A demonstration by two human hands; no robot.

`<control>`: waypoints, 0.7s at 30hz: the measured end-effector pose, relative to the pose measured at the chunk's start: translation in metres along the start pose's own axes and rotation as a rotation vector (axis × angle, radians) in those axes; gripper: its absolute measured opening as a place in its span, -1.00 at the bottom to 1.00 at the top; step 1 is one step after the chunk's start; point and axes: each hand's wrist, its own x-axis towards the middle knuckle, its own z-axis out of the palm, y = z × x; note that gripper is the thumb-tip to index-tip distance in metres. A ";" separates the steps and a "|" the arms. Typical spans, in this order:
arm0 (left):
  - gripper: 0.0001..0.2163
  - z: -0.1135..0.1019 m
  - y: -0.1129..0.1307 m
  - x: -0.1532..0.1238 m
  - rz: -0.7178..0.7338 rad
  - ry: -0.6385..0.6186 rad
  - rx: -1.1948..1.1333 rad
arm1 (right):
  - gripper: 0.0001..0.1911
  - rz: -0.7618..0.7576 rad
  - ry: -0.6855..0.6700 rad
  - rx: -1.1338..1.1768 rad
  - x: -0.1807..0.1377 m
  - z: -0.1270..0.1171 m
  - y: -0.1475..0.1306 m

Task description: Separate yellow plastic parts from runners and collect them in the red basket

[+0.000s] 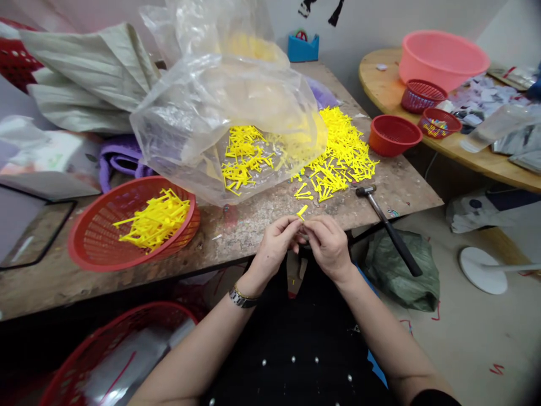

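Note:
Just off the table's front edge, my left hand [275,241] and my right hand [328,243] meet, thumbs and fingers pinched around a small yellow plastic piece [301,212]. Its upper end sticks up between the fingertips; the rest is hidden. Beyond my hands lies a heap of thin yellow plastic pieces [340,149], with a few loose ones at its near side. More of them lie in and under a clear plastic bag [181,129]. To the left, an orange-red basket [91,231] holds another pile of yellow pieces [158,220].
A hammer [391,228] hangs its black handle over the table's right edge. Behind it stands a red bowl [395,135]. A round wooden table [382,73] at the right bears a pink basin [442,56] and small baskets. Below left is a large red basket [71,361].

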 end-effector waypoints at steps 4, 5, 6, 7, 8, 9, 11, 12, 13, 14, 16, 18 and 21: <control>-0.64 0.000 -0.005 0.001 -0.054 0.003 -0.084 | -0.73 -0.049 -0.033 -0.028 -0.004 0.002 -0.001; -0.63 0.001 -0.007 0.002 -0.084 -0.005 -0.122 | -0.73 -0.067 -0.034 -0.027 -0.004 0.001 -0.001; -0.63 0.001 -0.008 0.002 -0.111 -0.014 -0.163 | -0.72 -0.085 -0.033 -0.022 -0.005 0.001 -0.001; -0.63 0.002 -0.008 0.003 -0.131 -0.020 -0.200 | -0.72 -0.098 -0.035 -0.015 -0.006 0.001 -0.001; -0.64 0.002 -0.009 0.003 -0.141 -0.022 -0.230 | -0.72 -0.104 -0.041 -0.007 -0.006 0.001 -0.002; -0.64 0.003 -0.009 0.003 -0.142 -0.021 -0.247 | -0.73 -0.103 -0.052 0.003 -0.007 0.001 -0.002; -0.65 0.003 -0.007 0.004 -0.125 -0.005 -0.241 | -0.75 -0.082 -0.078 0.038 -0.008 0.000 -0.003; -0.65 0.002 -0.006 0.005 -0.108 0.007 -0.219 | -0.76 -0.066 -0.086 0.063 -0.008 -0.001 -0.003; -0.66 0.002 -0.004 0.006 -0.089 0.021 -0.186 | -0.77 -0.052 -0.081 0.087 -0.008 -0.003 -0.003; -0.67 0.000 -0.002 0.007 -0.069 0.036 -0.144 | -0.77 -0.036 -0.063 0.104 -0.007 -0.005 -0.001; -0.68 -0.003 0.000 0.009 -0.031 0.062 -0.044 | -0.75 0.009 -0.003 0.098 -0.003 -0.010 0.006; -0.69 -0.007 0.002 0.011 -0.004 0.082 0.043 | -0.74 0.063 0.046 0.042 0.004 -0.016 0.020; -0.73 -0.011 0.003 0.014 0.037 0.107 0.090 | -0.76 0.101 -0.015 -0.105 0.019 -0.021 0.048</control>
